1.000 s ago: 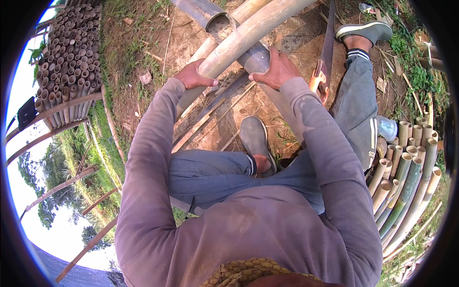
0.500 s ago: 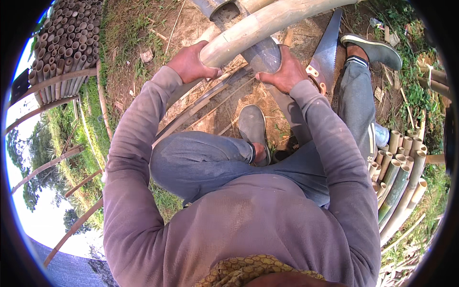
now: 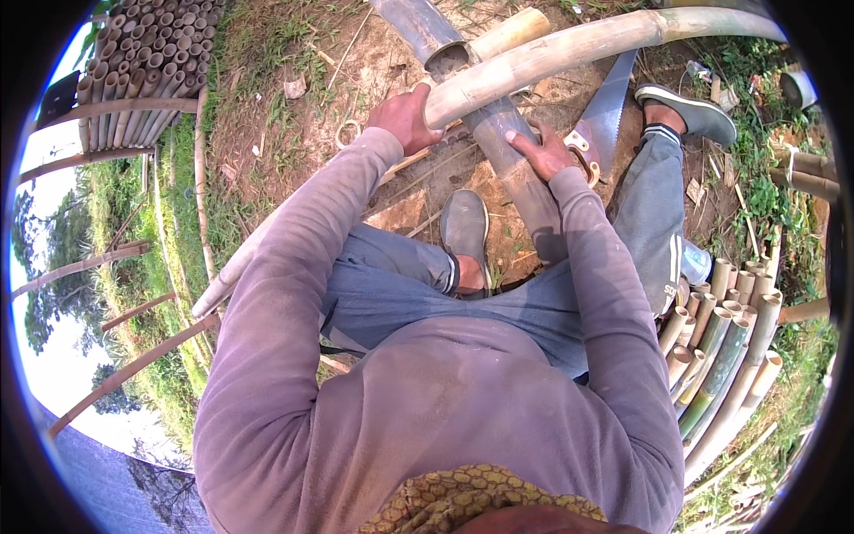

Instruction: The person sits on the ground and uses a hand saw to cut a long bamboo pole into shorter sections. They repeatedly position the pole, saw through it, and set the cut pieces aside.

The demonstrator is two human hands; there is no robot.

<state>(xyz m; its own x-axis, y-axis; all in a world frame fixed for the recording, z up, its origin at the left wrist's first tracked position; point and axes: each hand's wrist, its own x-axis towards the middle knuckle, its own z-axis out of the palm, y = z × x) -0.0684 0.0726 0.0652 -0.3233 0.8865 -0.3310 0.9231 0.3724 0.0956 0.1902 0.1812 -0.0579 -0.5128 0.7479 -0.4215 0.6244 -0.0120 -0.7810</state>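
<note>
My left hand [image 3: 409, 123] is closed around the near end of a pale, slightly curved bamboo pole [image 3: 569, 60], which runs off to the upper right. Its fingertips are hidden beneath the pole. My right hand [image 3: 544, 153] grips the side of a grey bamboo pole [image 3: 534, 203] that slants from under the pale one toward my legs. The pale pole lies across the grey one. Just right of my right hand, a handsaw [image 3: 608, 111] with a wooden handle rests on the ground.
Beyond the crossing lies an open-ended grey bamboo tube [image 3: 427, 36]. Cut bamboo pieces [image 3: 722, 320] are bundled at my right. A large stack of bamboo [image 3: 147, 67] stands far left. My shoes [image 3: 464, 233] rest on bare soil, and another long pole [image 3: 236, 267] passes under my left arm.
My left hand and the pale pole's near end have shifted right. My right hand has come slightly nearer to me, showing more of the grey pole. The view has shifted a little too.
</note>
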